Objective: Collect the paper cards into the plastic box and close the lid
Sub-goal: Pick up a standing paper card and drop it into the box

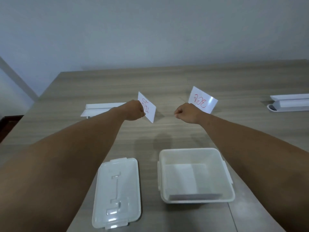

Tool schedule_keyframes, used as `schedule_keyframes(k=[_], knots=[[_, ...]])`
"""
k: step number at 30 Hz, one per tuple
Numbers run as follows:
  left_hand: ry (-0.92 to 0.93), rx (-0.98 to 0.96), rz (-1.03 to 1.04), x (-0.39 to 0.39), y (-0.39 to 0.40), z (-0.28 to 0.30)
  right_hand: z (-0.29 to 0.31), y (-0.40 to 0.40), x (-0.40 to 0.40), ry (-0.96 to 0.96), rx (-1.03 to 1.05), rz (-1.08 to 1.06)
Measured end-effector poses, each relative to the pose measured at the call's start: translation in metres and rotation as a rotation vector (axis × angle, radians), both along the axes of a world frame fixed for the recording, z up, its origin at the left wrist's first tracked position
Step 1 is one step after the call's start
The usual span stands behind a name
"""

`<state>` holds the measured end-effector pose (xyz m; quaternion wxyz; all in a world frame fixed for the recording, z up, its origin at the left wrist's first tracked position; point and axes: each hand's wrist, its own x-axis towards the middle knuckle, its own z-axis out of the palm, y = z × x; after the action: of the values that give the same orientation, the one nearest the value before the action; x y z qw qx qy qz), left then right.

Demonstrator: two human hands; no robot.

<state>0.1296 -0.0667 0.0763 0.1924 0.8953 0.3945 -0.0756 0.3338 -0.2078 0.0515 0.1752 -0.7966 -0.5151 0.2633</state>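
Observation:
Both arms reach out over the wooden table. My left hand (135,110) pinches a white paper card (148,108) with red writing, held up off the table. My right hand (188,113) grips another white card (202,100) with red writing, also lifted. Close to me stands the open translucent plastic box (195,155), with something flat and pale on its floor. Its lid (117,191) lies flat on the table to the box's left, apart from it.
A white card stand (100,108) lies behind my left forearm. A second white stand (289,102) sits at the far right edge. The table (167,81) ends at a pale wall; its left edge drops off near a dark piece of furniture (8,121).

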Motion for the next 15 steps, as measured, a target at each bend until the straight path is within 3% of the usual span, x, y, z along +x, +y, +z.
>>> schedule_keyframes(k=[11,15], knots=[[-0.097,-0.076,0.028,0.002,0.161,-0.095,-0.066,0.168,-0.008,-0.093,-0.182,-0.138],[-0.122,-0.115,0.048,0.008,0.193,-0.134,-0.103,0.220,-0.019,-0.042,-0.236,-0.228]])
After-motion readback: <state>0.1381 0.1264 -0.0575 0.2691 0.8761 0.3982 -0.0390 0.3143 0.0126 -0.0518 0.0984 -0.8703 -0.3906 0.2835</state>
